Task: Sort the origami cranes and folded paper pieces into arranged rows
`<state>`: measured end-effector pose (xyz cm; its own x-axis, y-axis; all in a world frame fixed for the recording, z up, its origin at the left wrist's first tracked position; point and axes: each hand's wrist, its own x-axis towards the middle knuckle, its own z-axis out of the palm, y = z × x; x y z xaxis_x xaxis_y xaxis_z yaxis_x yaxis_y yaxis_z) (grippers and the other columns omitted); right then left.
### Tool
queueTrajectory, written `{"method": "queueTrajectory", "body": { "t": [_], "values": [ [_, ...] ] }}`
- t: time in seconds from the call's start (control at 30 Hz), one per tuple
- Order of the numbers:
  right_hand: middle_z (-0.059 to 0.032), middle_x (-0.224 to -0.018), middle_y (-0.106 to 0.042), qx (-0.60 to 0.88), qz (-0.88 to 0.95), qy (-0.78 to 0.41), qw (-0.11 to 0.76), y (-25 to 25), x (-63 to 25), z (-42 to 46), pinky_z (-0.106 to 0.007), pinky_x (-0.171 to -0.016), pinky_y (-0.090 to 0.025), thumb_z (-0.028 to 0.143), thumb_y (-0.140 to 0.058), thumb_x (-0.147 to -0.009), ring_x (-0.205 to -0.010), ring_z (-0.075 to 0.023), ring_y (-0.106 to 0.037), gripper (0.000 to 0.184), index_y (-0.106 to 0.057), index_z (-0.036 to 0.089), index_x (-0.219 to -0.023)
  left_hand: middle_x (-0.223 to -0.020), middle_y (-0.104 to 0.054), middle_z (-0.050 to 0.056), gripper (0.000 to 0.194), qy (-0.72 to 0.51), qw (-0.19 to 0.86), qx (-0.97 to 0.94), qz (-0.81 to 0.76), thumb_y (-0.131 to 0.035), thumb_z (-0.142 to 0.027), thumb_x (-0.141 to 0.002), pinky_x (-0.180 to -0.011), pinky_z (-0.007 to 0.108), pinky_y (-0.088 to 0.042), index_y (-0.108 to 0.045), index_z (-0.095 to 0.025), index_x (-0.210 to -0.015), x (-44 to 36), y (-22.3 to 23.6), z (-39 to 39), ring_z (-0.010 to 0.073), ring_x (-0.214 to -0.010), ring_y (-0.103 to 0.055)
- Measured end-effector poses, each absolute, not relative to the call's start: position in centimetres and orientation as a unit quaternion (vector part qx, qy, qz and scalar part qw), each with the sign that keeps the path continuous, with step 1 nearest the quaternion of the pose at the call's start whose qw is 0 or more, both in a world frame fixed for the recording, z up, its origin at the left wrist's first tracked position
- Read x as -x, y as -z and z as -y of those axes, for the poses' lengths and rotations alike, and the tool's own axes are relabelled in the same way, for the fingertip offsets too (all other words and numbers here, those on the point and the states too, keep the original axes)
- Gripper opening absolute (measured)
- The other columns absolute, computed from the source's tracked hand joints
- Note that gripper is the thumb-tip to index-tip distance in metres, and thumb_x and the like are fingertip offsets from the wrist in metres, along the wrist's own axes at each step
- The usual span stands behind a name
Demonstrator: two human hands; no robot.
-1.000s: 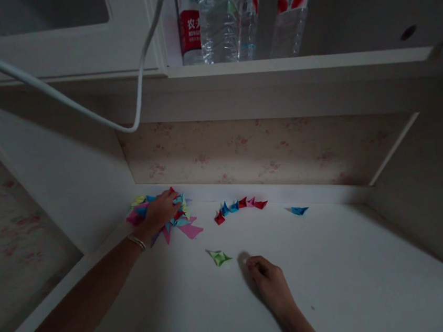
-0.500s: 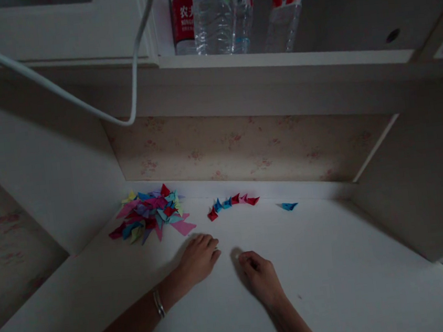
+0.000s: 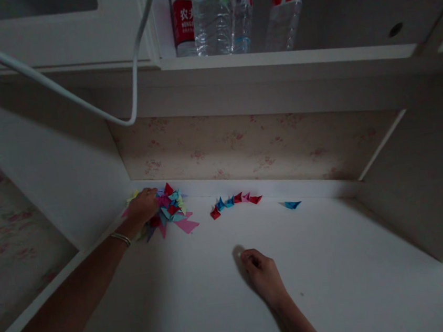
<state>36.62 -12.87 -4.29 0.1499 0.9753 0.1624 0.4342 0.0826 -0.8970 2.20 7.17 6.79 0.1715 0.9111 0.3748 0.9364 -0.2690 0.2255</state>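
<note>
At the far left of the white tabletop, a pile of small folded paper pieces in red, pink, blue, teal and yellow lies by the back edge. My left hand reaches over its left side, fingers bent and close together. Its fingertips are partly hidden, so what they grip does not show. Near the middle, my right hand rests low over the table with thumb and fingers curled closed. Whatever it may pinch is too small to make out. A curved chain of red, blue and pink folded pieces sits beyond it.
A single blue folded piece lies right of the chain. Overhead, a shelf holds several plastic bottles, and a white cable hangs at upper left. Side panels bound the tabletop.
The green folded piece has gone from the middle of the table. My left hand came from the pile to that spot, then returned to the pile. The right hand stays nearly still.
</note>
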Motion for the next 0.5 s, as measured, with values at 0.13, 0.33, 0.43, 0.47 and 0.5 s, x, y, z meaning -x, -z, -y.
{"method": "queueTrajectory", "body": {
  "t": [0.13, 0.33, 0.43, 0.47, 0.5],
  "values": [
    [-0.0013, -0.067, -0.066, 0.614, 0.580, -0.296, 0.446, 4.3, -36.7, 12.7, -0.024, -0.056, -0.041, 0.046, -0.049, -0.084, -0.059, -0.0167, -0.057, 0.032, -0.068, 0.021, -0.082, -0.129, -0.053, 0.017, 0.043, 0.287, -0.028, 0.722, 0.629, -0.048, -0.026, -0.082, -0.100, 0.044, -0.038, -0.050, -0.008, -0.121, -1.6, -6.0, -6.6, 0.0310, -0.124, -0.045],
    [-0.0028, -0.068, -0.067, 0.601, 0.575, -0.328, 0.448, 4.6, -36.0, 13.1, -0.025, -0.056, -0.042, 0.046, -0.049, -0.084, -0.059, -0.0162, -0.057, 0.033, -0.069, 0.019, -0.080, -0.115, -0.062, 0.010, 0.044, 0.400, -0.342, 0.644, 0.556, -0.057, -0.039, -0.075, -0.086, 0.034, -0.050, -0.053, -0.016, -0.111, -7.8, 0.9, 3.0, 0.0229, -0.104, -0.061],
    [-0.0042, -0.065, -0.065, 0.606, 0.542, -0.362, 0.456, 4.2, -37.6, 11.6, -0.024, -0.048, -0.041, 0.046, -0.049, -0.083, -0.053, -0.0157, -0.056, 0.037, -0.068, 0.015, -0.085, -0.099, -0.064, 0.006, 0.043, 0.398, -0.520, 0.548, 0.521, -0.063, -0.041, -0.072, -0.069, 0.031, -0.053, -0.055, -0.018, -0.108, -9.9, 3.3, 7.5, 0.0182, -0.078, -0.065],
    [-0.0044, -0.065, -0.066, 0.627, 0.531, -0.351, 0.449, 3.6, -39.0, 10.6, -0.024, -0.046, -0.041, 0.046, -0.049, -0.083, -0.052, -0.0157, -0.057, 0.037, -0.067, 0.014, -0.089, -0.092, -0.063, 0.004, 0.041, 0.379, -0.570, 0.523, 0.508, -0.063, -0.041, -0.071, -0.062, 0.029, -0.052, -0.057, -0.018, -0.105, -10.2, 3.7, 8.5, 0.0159, -0.069, -0.064],
    [-0.0052, -0.070, -0.068, 0.653, 0.530, -0.321, 0.435, 2.9, -40.7, 9.4, -0.024, -0.047, -0.044, 0.043, -0.049, -0.083, -0.056, -0.0162, -0.060, 0.036, -0.067, 0.014, -0.094, -0.085, -0.062, 0.002, 0.039, 0.368, -0.601, 0.509, 0.495, -0.063, -0.041, -0.071, -0.056, 0.027, -0.050, -0.058, -0.018, -0.102, -10.4, 4.0, 9.1, 0.0135, -0.060, -0.061]
  ]
}}
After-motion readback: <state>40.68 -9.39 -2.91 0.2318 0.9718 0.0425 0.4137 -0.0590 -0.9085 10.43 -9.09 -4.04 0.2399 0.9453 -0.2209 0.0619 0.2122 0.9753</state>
